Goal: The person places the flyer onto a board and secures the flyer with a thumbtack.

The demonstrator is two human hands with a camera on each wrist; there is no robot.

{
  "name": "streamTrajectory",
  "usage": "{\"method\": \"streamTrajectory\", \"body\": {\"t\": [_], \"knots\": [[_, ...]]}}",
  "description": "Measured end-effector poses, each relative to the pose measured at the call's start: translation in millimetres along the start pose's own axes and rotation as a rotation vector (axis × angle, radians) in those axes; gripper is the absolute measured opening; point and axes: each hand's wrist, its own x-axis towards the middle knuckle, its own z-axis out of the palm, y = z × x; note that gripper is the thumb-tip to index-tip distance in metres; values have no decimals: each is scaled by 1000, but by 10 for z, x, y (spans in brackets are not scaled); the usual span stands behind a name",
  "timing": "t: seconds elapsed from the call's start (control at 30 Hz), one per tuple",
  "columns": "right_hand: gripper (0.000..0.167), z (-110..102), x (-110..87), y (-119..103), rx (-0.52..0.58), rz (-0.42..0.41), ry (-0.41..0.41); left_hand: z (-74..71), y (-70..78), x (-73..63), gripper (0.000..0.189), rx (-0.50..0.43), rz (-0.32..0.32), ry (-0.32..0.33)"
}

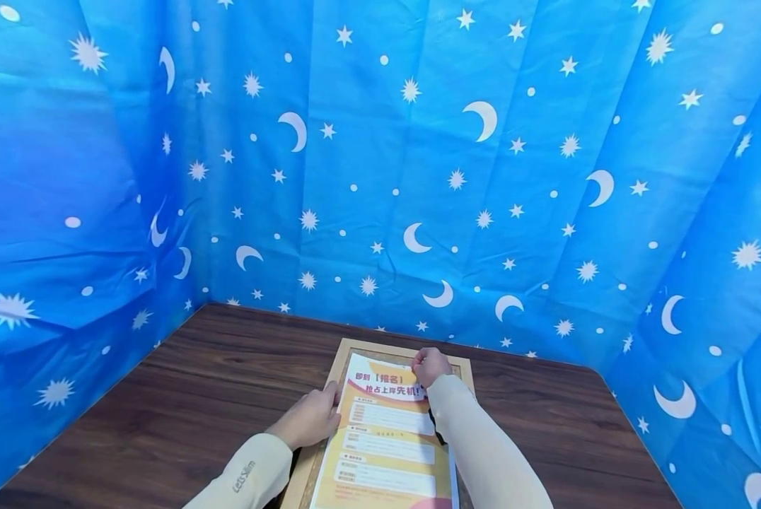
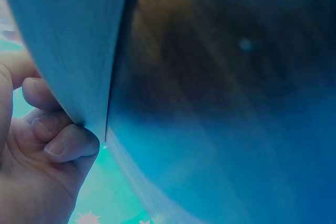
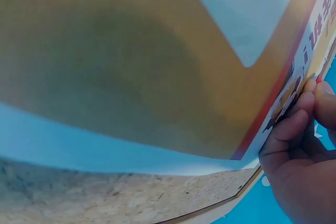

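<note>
A wood-framed cork board (image 1: 337, 367) lies on the table, with a yellow and white printed poster (image 1: 387, 445) over its cork face. My left hand (image 1: 307, 418) grips the board's left edge; in the left wrist view its fingers (image 2: 68, 142) curl against the frame's side. Near the poster's top right corner, my right hand (image 1: 432, 366) pinches a small red push pin (image 3: 319, 79) between thumb and fingertips. Only a bit of the pin's red head shows; its point is hidden. Bare cork (image 3: 115, 198) shows beside the poster's edge in the right wrist view.
The dark wood-grain table (image 1: 164, 396) spreads to both sides of the board. Blue curtains (image 1: 380, 155) with white stars and moons hang behind the table and along its left and right sides.
</note>
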Motion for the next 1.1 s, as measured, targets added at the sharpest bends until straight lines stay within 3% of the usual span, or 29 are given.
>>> {"method": "streamTrajectory", "body": {"t": [0.33, 0.53, 1.1], "knots": [[12, -37, -32, 27, 4, -1, -12, 23, 3, -18, 19, 6, 24, -16], [13, -76, 2, 27, 8, 0, -11, 3, 14, -12, 15, 15, 64, 9], [14, -20, 18, -34, -52, 40, -29, -26, 23, -43, 16, 9, 36, 9]]}}
